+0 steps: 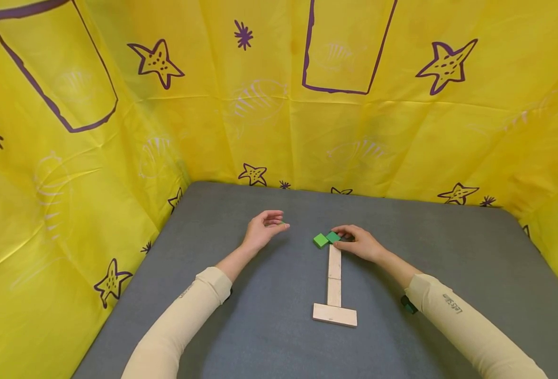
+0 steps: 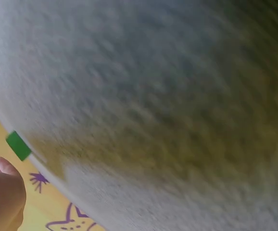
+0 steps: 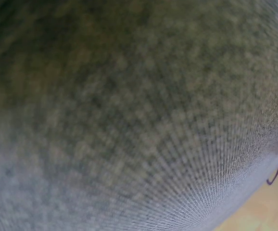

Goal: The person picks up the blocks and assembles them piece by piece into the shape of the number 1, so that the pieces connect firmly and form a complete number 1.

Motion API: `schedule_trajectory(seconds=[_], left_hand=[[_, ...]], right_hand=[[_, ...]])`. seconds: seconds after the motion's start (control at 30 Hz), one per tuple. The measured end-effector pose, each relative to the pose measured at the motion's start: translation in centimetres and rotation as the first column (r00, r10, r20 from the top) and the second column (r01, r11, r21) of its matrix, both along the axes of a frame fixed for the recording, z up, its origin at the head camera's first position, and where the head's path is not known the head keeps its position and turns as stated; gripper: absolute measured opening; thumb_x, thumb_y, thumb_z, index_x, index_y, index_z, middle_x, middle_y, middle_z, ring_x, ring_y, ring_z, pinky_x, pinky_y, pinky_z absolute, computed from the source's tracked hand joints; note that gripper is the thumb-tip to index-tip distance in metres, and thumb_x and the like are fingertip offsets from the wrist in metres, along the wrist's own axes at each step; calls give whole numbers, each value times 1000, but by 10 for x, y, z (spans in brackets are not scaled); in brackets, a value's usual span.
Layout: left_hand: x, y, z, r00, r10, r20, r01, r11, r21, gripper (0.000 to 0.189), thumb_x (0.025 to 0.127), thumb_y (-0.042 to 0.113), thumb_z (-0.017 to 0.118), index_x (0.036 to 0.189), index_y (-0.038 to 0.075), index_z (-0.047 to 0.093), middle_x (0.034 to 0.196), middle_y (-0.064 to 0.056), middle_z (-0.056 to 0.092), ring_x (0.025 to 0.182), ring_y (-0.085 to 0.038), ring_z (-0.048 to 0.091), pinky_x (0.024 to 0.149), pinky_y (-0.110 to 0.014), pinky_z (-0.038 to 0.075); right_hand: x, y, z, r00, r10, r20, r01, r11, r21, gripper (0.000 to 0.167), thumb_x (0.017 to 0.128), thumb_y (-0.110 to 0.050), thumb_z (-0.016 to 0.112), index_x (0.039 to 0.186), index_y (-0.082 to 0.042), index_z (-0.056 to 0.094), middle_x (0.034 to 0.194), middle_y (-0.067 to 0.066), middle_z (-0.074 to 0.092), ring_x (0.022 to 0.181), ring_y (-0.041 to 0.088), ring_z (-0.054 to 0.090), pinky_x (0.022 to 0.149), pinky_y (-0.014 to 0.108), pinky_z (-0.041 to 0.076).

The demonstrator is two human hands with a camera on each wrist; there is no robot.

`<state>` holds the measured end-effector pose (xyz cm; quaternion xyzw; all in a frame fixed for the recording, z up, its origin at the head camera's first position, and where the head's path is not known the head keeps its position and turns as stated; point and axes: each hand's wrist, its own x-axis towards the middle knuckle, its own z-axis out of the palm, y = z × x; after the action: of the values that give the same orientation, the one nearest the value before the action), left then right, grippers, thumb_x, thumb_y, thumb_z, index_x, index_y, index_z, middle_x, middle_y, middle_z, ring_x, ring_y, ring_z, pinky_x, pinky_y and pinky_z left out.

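Note:
My right hand (image 1: pixel 361 245) pinches a dark green block (image 1: pixel 333 237) between thumb and fingers. This block touches the corner of a light green block (image 1: pixel 320 241) and sits at the far end of an upper wooden plank (image 1: pixel 335 262). A lower plank (image 1: pixel 334 292) continues the line toward a crosswise plank (image 1: pixel 335 315). To the left, my left hand (image 1: pixel 260 230) is raised with thumb and fingers close together; a sliver of green shows between them, the piece mostly hidden. In the left wrist view, a green block (image 2: pixel 18 146) appears near the hand (image 2: pixel 4 197).
A dark grey table (image 1: pixel 260 326) lies under the blocks. Yellow cloth (image 1: pixel 269 121) printed with starfish and fish hangs behind it and at both sides. Cloth and tabletop fill most of both wrist views, blurred.

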<state>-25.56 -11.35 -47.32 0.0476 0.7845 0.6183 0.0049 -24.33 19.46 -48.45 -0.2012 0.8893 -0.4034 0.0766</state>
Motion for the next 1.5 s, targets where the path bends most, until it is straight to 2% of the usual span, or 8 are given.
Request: schedule_trajectory(seconds=[0.4,0.77,1.07,1.5], left_hand=[[-7,-15,-2,999,45,28,-45,999,-3,50,81,15,81,125,1,62,118,-18,64,104,-24,62,87,-33,51],[-9,-21,-4,996,78,38,-73,991,-116,48,80,19,82,122,5,64,112,-9,68,102,-21,63,85,-32,52],[-10,-20,-4,998,51,27,-41,956,-292,49,77,23,85,119,6,67,106,-7,69,97,-20,63,82,-33,51],[-7,-13,-4,999,0,-52,-22,910,-414,43,77,19,84,112,-1,67,102,-12,68,91,-23,61,82,-36,50]], right_hand=[[0,0,-1,1000,5,-4,-5,1000,-1,42,90,-23,71,127,-6,62,108,9,60,99,25,55,87,41,44],[1,0,-1,1000,5,-8,-5,1000,-5,41,90,-23,71,127,-6,63,107,9,60,98,25,55,86,41,44],[1,0,-1,1000,2,-12,-2,1000,-1,41,89,-23,71,126,-6,63,107,9,60,98,25,55,86,41,44],[1,0,0,1000,7,-10,-7,1000,-1,42,90,-23,70,127,-6,62,109,9,60,99,26,55,86,42,44]])
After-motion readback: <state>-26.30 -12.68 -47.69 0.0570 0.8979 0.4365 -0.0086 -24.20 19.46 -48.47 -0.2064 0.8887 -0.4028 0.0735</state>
